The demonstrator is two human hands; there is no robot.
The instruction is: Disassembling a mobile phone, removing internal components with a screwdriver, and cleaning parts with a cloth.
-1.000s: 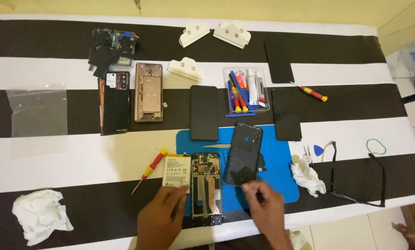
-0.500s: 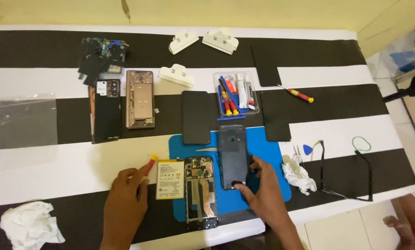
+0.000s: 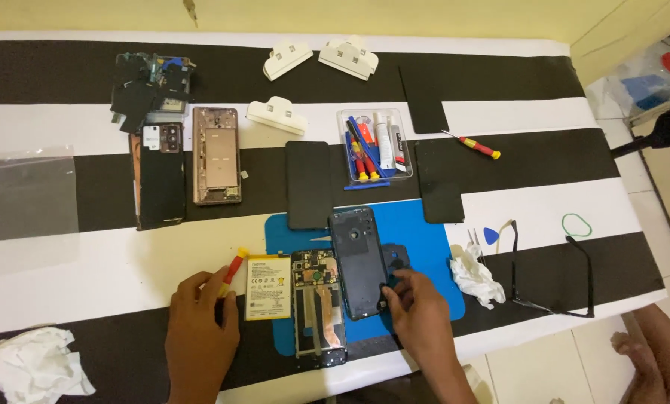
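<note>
A phone teardown looks to be at the stage where the opened handset is laid out in parts. The opened phone body (image 3: pixel 318 308), its circuit board and copper strip showing, lies low in the centre of the frame on the blue mat (image 3: pixel 432 258), with the white battery (image 3: pixel 267 286) just beside it to the left and the dark back cover (image 3: pixel 358 262) leaning against its right edge.

The left hand (image 3: pixel 200 329) rests palm down on the worktop (image 3: pixel 88 269) at lower left, fingers closed around the red-and-yellow screwdriver (image 3: pixel 232 269) (its tip is hidden under the hand). The right hand (image 3: pixel 418 314) sits at lower centre-right, fingers (image 3: pixel 395 283) curled and pinching the lower right edge of the back cover, wrist low.

The next move seems to call for a steady hold on the cover while the driver tip finds a screw head on the board.
</note>
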